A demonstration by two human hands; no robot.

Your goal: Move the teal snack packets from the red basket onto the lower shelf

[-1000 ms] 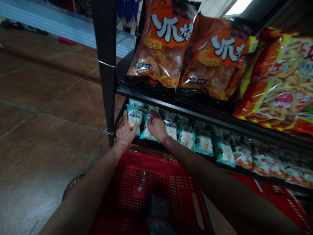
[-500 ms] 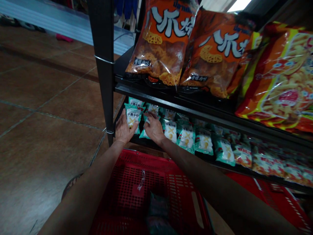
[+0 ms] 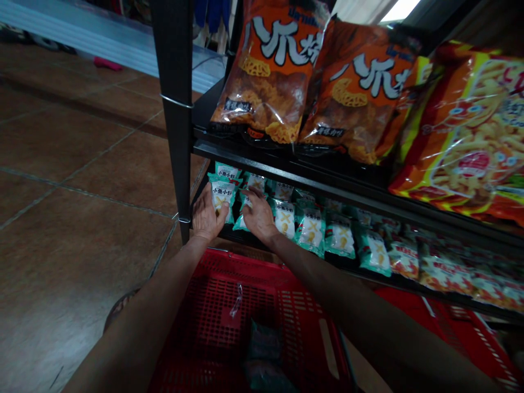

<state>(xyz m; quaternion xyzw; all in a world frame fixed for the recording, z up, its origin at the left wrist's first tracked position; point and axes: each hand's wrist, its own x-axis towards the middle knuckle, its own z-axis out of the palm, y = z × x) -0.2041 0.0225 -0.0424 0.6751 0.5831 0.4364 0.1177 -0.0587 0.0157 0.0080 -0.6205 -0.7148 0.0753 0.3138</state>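
At the left end of the bottom shelf, my left hand [image 3: 207, 216] wraps around the side of a small green-and-white snack bag [image 3: 222, 192], its thumb over the front. My right hand [image 3: 258, 213] reaches in beside it, fingers stretched out and touching a neighbouring snack bag [image 3: 247, 203] of the same kind, which it partly covers. More such bags [image 3: 285, 217] stand upright in rows to the right and behind. Some of my fingertips are hidden among the bags.
Below my forearms sits a red plastic basket [image 3: 213, 262] with a few dim green packets [image 3: 265, 339] inside. A black shelf post [image 3: 174, 109] rises left of my hands. Large orange snack bags [image 3: 270, 71] stand on the shelf above. Another red basket [image 3: 446, 327] is at right.
My hands stay almost where they were at the two bags, with only slight finger movement. The view has shifted a little; no bag has visibly left the shelf.
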